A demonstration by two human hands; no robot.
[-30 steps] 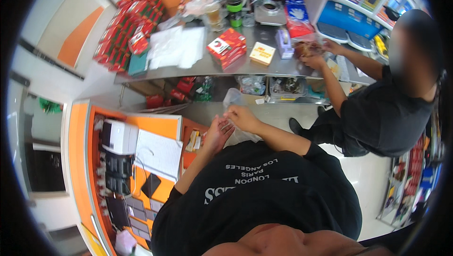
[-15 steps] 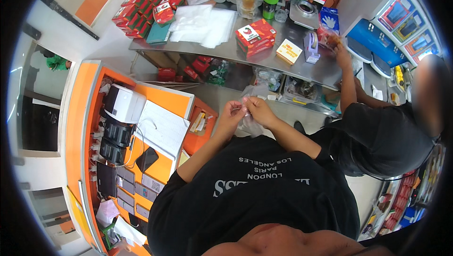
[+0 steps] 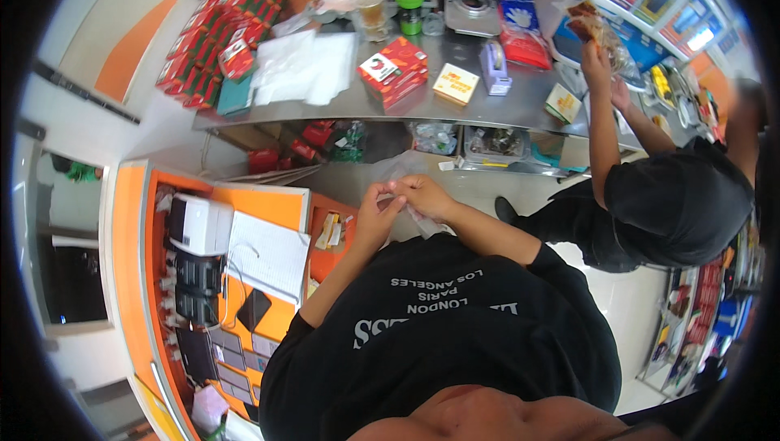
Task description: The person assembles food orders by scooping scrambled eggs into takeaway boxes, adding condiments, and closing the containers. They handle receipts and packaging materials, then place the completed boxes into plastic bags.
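A thin, clear plastic bag hangs from my hands in front of my chest. My left hand pinches its edge with thumb and fingers. Right against it, my right hand grips the same bag, the fingertips of both meeting. Part of the film droops below my right hand toward my shirt. Both hands are in mid-air, short of the steel counter.
On the counter are a red and green box, a small yellow-white box, a tape dispenser and white sheets. Red boxes pile up at far left. A co-worker at right holds up a filled clear bag. An orange desk stands left.
My view has swung to the right, so the counter sits farther left. The co-worker has lifted a filled bag off the counter. My hands stay together on the plastic bag.
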